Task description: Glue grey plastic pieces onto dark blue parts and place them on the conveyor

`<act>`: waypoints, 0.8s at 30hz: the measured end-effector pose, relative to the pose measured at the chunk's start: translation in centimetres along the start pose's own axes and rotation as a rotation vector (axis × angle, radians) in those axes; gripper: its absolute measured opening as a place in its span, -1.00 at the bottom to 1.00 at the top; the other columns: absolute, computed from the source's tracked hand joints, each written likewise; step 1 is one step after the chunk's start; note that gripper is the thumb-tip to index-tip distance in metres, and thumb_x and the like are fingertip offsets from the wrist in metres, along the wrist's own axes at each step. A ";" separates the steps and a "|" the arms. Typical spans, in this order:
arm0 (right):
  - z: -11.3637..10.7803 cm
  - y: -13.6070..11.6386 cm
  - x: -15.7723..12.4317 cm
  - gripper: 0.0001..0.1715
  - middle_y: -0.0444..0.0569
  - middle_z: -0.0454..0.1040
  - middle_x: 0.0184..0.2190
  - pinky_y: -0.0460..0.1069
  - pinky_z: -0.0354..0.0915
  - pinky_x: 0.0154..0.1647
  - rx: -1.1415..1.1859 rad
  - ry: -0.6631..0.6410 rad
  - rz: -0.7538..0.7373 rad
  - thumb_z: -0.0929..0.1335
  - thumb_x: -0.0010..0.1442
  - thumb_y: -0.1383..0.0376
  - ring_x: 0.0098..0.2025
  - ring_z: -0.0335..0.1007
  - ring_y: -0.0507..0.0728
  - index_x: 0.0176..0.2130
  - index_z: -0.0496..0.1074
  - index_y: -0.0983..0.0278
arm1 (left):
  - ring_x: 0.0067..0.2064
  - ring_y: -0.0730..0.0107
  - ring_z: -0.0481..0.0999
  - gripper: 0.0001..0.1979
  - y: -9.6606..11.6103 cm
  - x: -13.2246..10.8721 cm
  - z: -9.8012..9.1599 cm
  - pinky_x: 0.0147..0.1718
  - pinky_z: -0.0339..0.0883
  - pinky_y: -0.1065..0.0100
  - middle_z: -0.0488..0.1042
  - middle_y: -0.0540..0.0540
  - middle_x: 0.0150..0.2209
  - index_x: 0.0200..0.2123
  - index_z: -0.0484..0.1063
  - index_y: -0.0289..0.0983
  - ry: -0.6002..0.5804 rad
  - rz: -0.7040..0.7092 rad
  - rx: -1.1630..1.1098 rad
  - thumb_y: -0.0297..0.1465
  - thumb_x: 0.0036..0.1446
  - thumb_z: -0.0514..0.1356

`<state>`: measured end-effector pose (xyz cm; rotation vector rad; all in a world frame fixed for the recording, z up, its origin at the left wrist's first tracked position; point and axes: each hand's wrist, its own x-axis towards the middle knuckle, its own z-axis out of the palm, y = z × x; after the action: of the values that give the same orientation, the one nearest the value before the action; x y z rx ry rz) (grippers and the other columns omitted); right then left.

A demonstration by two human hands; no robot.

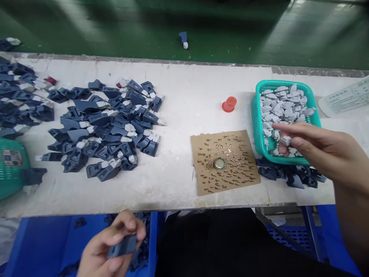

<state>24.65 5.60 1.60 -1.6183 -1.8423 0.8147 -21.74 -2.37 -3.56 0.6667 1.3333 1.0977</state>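
My left hand (111,244) is low at the near edge, fingers closed round a dark blue plastic part (123,246), above a blue crate (43,242). My right hand (314,148) reaches over the near corner of a teal basket (255,119) and pinches a small grey plastic piece (285,141). The basket is full of similar grey pieces (284,102). A cardboard square (207,177) spotted with glue lies between my hands, a metal cap (219,164) at its middle.
A big pile of dark blue parts with grey tips (106,127) covers the table's left half, more (20,96) at the far left. Loose blue parts (288,177) lie under the basket. An orange cap (229,104), a green basket (11,169) and a paper sheet (346,98) are also present.
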 end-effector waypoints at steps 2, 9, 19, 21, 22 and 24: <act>1.3 -1.2 -0.2 -0.79 -0.09 0.52 -0.28 -0.16 0.45 -0.33 0.296 0.028 0.084 0.39 0.43 0.16 -0.30 0.49 0.00 0.02 0.59 0.01 | -0.41 0.40 0.52 -0.85 -0.4 1.0 3.6 -0.47 0.50 0.37 0.52 -0.03 -0.38 -0.30 0.69 0.00 -0.170 0.083 -0.119 -0.23 -0.01 0.45; 5.8 -4.0 0.1 -0.82 -0.12 0.52 -0.42 -0.16 0.48 -0.49 0.835 -0.073 0.261 0.49 0.30 0.05 -0.49 0.45 0.01 -0.21 0.56 0.08 | -0.28 0.42 0.63 -0.73 -1.2 2.4 13.0 -0.46 0.50 0.58 0.66 -0.03 -0.30 -0.23 0.68 -0.10 -0.369 -0.070 -0.381 -0.45 -0.04 0.52; 8.5 -5.5 -0.2 -0.80 -0.16 0.47 -0.54 -0.18 0.45 -0.49 0.894 -0.132 0.320 0.48 0.33 0.06 -0.54 0.41 -0.01 -0.07 0.58 0.03 | -0.15 0.45 0.63 -0.78 -1.6 2.5 14.6 -0.20 0.55 0.53 0.65 -0.05 -0.16 -0.17 0.66 -0.18 -0.408 -0.155 -0.444 -0.45 0.07 0.47; 8.7 -5.8 -0.5 -0.80 -0.14 0.49 -0.51 -0.14 0.46 -0.48 0.779 -0.094 0.300 0.47 0.34 0.08 -0.52 0.42 0.02 -0.05 0.58 0.05 | -0.14 0.52 0.59 -0.78 -1.7 2.7 14.8 -0.13 0.50 0.56 0.61 -0.01 -0.17 -0.21 0.66 -0.18 -0.388 -0.089 -0.420 -0.51 0.05 0.47; 8.7 -5.9 -0.6 -0.81 -0.12 0.52 -0.46 -0.12 0.47 -0.45 0.675 -0.039 0.293 0.48 0.34 0.09 -0.48 0.45 0.04 -0.06 0.59 0.06 | -0.14 0.55 0.57 -0.78 -1.7 2.8 14.8 -0.10 0.48 0.58 0.59 0.01 -0.18 -0.22 0.65 -0.18 -0.375 -0.059 -0.417 -0.53 0.04 0.47; 8.8 -6.1 -0.9 -0.80 -0.07 0.58 -0.34 -0.10 0.47 -0.38 0.404 0.083 0.266 0.51 0.29 0.10 -0.37 0.52 0.08 -0.10 0.61 0.10 | -0.15 0.59 0.56 -0.77 -1.8 3.0 14.9 -0.09 0.47 0.60 0.58 0.03 -0.21 -0.25 0.64 -0.19 -0.367 -0.037 -0.450 -0.55 0.01 0.48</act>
<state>14.23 3.36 0.35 -1.6164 -1.3144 1.1333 -7.26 2.57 -3.88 0.4751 0.7474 1.1322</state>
